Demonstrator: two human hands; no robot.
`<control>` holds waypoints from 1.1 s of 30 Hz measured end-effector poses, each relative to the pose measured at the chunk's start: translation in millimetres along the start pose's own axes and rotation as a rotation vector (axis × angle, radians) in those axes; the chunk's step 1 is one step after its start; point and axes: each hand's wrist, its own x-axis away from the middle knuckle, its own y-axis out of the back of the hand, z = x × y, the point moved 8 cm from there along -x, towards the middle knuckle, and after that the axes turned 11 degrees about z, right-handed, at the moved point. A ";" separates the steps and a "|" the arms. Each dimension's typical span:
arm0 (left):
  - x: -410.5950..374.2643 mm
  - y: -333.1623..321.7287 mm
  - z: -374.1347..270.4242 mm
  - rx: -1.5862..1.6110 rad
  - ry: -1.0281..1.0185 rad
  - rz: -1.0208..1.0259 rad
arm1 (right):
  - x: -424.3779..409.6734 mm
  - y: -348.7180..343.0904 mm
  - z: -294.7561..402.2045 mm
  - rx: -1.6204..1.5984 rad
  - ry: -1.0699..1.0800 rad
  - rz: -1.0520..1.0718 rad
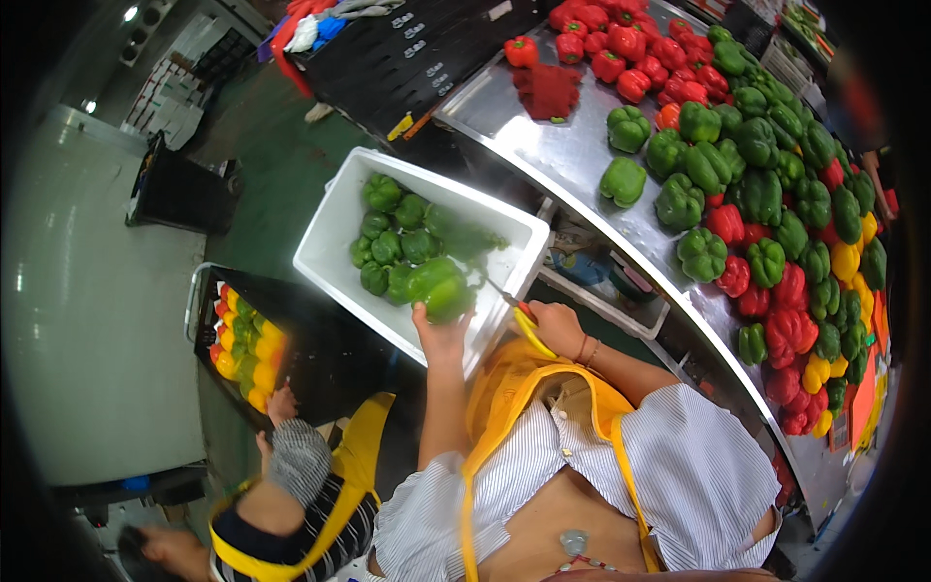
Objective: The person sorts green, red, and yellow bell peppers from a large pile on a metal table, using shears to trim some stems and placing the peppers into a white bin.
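Observation:
My left hand (444, 340) holds a large green bell pepper (438, 286) over the near side of a white foam box (425, 164). In my right hand (556, 327), at the box's right corner, are scissors (533, 333) with yellow and red handles, their blades pointing toward the box's inside. Several green bell peppers (387, 247) lie in the box. Part of its right inside is blurred, so what lies there cannot be told. A steel table (486, 109) to the right bears a large heap of green, red and yellow bell peppers (756, 145).
A co-worker's hand (282, 404) touches a black crate (244, 396) of mixed peppers at the left. A dark red cloth (547, 91) lies on the table. Below the table's edge stands an open container (618, 318). A black bin (174, 185) is at the upper left.

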 end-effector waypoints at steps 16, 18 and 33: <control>-44.6 -90.5 -19.9 -1.167 -0.534 0.382 | 46.9 -8.5 -64.2 -0.507 -0.312 -0.057; -64.8 -113.2 16.1 -0.809 -0.185 0.410 | 65.9 -4.1 -77.9 -0.536 -0.362 -0.080; -186.0 -304.0 250.5 -1.215 0.263 0.614 | 168.3 78.9 -186.0 -0.749 -0.429 -0.362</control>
